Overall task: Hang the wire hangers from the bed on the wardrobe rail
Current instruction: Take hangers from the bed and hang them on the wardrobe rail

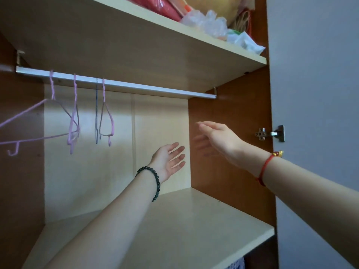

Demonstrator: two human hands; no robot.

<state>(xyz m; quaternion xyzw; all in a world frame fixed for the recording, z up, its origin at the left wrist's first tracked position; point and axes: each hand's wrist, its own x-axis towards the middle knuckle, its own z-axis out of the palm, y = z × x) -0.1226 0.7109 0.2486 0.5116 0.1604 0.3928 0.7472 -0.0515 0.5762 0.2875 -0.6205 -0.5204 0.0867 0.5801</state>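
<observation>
Grip slack both: left hand [169, 160], right hand [217, 136] spread, empty; right fingertips [204, 144] blurred; leftmost hanger [52, 88] cropped.

Wire hangers [74, 90] on the rail [155, 89] (left half), left hand [169, 158] and right hand [215, 136] below

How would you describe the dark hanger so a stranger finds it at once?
Find the metal rail under the upper shelf. Four wire hangers hang near its left end; the dark hanger is third from the left, the only one not pink.
</observation>
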